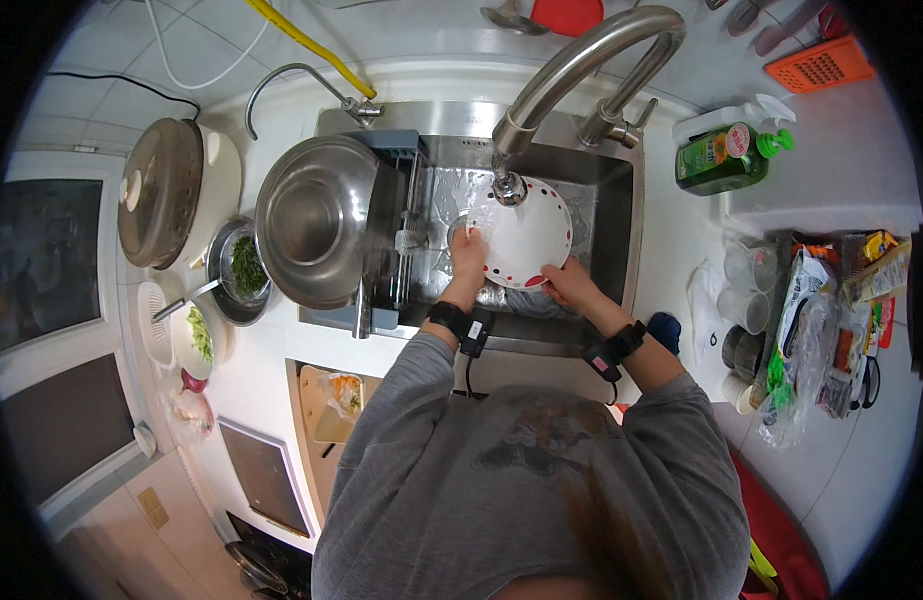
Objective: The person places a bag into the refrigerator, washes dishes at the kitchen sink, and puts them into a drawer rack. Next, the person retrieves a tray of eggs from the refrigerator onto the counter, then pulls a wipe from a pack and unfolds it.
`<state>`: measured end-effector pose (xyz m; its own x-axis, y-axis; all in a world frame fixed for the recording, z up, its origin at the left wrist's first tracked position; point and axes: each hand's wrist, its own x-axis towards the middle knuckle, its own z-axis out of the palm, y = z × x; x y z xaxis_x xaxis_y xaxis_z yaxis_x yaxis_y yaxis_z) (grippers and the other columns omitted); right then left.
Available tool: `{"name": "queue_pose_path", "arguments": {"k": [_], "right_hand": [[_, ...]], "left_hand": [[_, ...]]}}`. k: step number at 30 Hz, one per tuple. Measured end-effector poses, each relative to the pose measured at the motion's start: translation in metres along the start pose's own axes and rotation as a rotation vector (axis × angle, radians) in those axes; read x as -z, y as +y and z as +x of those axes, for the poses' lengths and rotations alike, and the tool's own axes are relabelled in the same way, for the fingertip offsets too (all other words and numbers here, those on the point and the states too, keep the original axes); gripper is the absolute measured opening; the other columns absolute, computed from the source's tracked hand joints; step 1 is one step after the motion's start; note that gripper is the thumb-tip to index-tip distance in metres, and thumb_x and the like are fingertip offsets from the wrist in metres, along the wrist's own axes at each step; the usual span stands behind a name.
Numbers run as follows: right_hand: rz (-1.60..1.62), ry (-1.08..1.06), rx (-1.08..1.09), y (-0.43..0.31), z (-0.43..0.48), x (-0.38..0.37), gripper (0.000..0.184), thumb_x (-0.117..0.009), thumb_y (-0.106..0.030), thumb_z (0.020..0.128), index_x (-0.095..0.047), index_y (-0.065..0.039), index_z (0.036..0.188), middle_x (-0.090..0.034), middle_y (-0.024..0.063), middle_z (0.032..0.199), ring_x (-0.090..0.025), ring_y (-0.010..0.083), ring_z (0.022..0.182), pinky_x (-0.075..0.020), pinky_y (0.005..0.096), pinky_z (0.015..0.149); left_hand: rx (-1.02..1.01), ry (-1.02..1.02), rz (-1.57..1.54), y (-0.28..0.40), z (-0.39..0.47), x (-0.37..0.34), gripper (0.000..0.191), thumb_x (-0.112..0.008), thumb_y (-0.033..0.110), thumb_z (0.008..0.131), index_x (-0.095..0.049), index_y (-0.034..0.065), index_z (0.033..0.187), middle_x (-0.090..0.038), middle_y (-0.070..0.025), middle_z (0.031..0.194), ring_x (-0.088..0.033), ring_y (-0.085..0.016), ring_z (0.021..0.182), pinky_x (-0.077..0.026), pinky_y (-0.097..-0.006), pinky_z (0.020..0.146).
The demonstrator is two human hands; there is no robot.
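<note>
A white plate [532, 232] with red and black dots around its rim is held over the sink basin [615, 225], under the nozzle of the steel faucet [581, 56]. Water runs from the nozzle onto it. My left hand [468, 259] grips the plate's left edge, while my right hand [570, 283] pinches its lower right rim. Beneath the plate, part of a round object shows by my left fingers; most of it is hidden. A grey cloth-like item [532, 301] lies low in the basin, partly covered by the plate.
Left of the basin, a large steel bowl [307, 221] rests on a dish rack [409, 150]. Farther left are a bowl of chopped greens [247, 266] and a lidded electric pot [161, 195]. At right stand a green soap bottle [720, 161], several cups [746, 307] and packaged goods [803, 315].
</note>
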<state>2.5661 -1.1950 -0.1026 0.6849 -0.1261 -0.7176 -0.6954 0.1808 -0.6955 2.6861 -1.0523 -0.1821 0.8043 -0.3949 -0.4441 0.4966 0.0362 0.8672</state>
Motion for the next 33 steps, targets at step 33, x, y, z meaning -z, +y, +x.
{"name": "queue_pose_path", "arguments": {"k": [33], "right_hand": [[-1.299,0.537,0.393,-0.032,0.023,0.008,0.011,-0.046,-0.001,0.074,-0.050,0.005,0.082,-0.059,0.0187,0.071,-0.061,0.0272,0.062,-0.0501,0.0321,0.053]], "left_hand": [[0.220,0.118,0.222,-0.021,-0.013,0.022,0.044,-0.038,-0.003,0.074,-0.039,0.0068,0.117,-0.049,-0.0101,0.103,-0.047,-0.018,0.089,-0.038,-0.0250,0.072]]}}
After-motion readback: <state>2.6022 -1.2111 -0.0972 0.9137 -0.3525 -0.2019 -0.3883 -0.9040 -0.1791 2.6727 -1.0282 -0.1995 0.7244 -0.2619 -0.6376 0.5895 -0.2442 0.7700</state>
